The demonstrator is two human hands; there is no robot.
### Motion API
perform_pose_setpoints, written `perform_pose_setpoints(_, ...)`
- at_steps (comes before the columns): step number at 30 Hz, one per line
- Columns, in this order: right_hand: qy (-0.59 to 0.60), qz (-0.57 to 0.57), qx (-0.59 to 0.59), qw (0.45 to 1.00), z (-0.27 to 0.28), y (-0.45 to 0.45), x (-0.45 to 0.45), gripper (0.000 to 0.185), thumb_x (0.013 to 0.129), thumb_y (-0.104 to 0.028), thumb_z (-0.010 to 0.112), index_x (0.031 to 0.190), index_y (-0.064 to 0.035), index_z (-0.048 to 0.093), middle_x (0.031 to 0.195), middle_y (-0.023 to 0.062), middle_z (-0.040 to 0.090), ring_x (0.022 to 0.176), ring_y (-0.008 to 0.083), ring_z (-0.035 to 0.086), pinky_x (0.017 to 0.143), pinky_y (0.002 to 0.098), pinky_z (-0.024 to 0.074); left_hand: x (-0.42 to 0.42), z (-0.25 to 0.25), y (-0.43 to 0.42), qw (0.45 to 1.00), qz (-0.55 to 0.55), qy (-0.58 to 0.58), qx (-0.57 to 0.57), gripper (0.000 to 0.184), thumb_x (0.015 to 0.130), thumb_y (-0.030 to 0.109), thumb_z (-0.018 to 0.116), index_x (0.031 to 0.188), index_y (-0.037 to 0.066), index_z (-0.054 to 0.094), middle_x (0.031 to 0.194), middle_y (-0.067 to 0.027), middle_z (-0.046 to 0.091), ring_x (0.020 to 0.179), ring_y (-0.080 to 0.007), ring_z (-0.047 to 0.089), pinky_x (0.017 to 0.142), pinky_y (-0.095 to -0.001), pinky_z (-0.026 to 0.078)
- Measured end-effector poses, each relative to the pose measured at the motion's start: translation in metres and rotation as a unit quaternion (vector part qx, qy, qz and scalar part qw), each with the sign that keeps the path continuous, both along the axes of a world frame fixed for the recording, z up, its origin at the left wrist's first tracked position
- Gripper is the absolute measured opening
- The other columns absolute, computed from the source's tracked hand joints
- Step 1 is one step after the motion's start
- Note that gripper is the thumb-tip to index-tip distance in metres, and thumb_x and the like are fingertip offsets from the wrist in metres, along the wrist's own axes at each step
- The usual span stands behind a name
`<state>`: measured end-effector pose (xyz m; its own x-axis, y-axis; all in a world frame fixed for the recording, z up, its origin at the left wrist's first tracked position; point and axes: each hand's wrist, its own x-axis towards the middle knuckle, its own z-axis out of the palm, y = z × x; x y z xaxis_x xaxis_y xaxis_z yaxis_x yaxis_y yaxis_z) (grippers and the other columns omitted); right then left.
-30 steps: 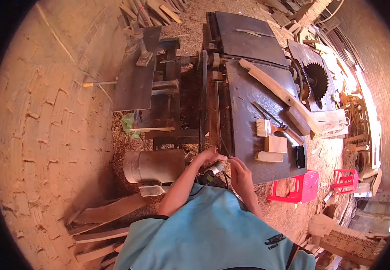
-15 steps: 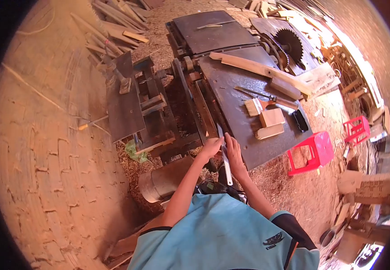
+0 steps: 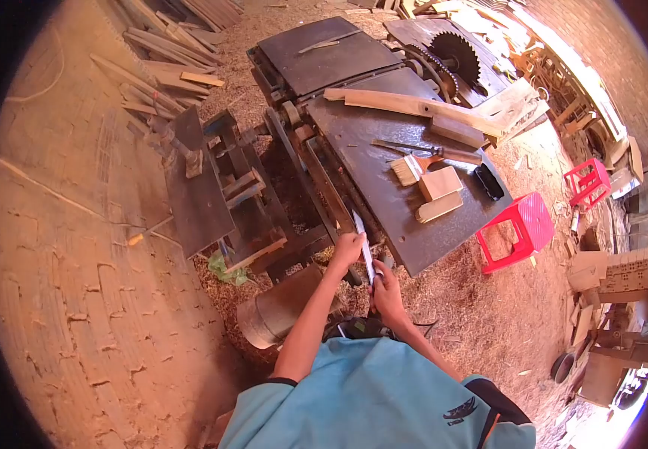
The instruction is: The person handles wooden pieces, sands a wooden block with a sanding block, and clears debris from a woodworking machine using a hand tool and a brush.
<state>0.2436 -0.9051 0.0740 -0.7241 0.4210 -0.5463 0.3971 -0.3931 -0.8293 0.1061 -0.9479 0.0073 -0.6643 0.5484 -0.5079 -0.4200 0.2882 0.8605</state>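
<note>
Fingers of my left hand (image 3: pixel 348 248) are closed around the middle of a flat metal strip (image 3: pixel 360 227), and my right hand (image 3: pixel 388 293) is clamped on its lower end, just off the left edge of the machine table (image 3: pixel 369 168), near its closest corner. On that table, a brush (image 3: pixel 406 170) lies beside two wooden blocks (image 3: pixel 440 184), with a black object (image 3: pixel 487 182) by the right corner.

Dark metal desk (image 3: pixel 369 165): brush (image 3: pixel 407 170), two wooden blocks (image 3: pixel 440 184) adjacent. Long wooden piece (image 3: pixel 406 105) lies near far edge.
</note>
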Motion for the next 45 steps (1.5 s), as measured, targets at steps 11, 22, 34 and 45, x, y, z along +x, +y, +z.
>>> perform_pose_setpoints(11,-0.004,0.096,0.399,0.912,-0.022,0.01,-0.036,0.033,0.079,-0.008,0.045,0.112,-0.0018,0.046,0.073,0.0247,0.055,0.065,0.0342,0.058,0.056,0.0382,0.0434,-0.01,-0.042,0.007,0.937,0.242,-0.24,0.082,0.04,0.083,0.047,0.038,0.082,0.008,0.048,0.067,-0.0034,0.051,0.063,-0.016,0.052,0.066,-0.0333,0.045)
perform_pose_setpoints(22,0.058,0.149,0.428,0.89,-0.051,0.025,-0.033,0.042,0.082,-0.009,0.042,0.123,-0.0041,0.034,0.066,0.0263,0.052,0.06,0.0387,0.054,0.051,0.0434,0.0404,0.028,-0.067,0.033,0.901,0.267,-0.296,0.17,0.079,0.065,0.072,0.04,0.116,0.012,0.036,0.1,-0.0056,0.046,0.082,-0.0216,0.05,0.072,-0.0374,0.042)
perform_pose_setpoints(34,0.048,0.198,0.446,0.872,-0.049,0.043,-0.062,0.045,0.078,-0.01,0.044,0.122,-0.0088,0.035,0.062,0.0238,0.052,0.057,0.0367,0.054,0.05,0.0439,0.0396,0.04,-0.085,0.007,0.894,0.234,-0.324,0.203,0.054,0.076,0.063,0.035,0.096,0.015,0.052,0.072,0.0042,0.048,0.072,-0.0107,0.047,0.063,-0.0274,0.038)
perform_pose_setpoints(45,0.061,0.218,0.33,0.917,-0.032,0.049,-0.091,0.037,0.084,-0.014,0.041,0.12,-0.0076,0.039,0.07,0.0203,0.057,0.062,0.0292,0.057,0.054,0.0319,0.0413,0.026,-0.075,0.01,0.926,0.177,-0.244,0.228,0.06,0.079,0.059,0.035,0.115,0.011,0.041,0.105,-0.0019,0.046,0.092,-0.0166,0.047,0.08,-0.0339,0.038)
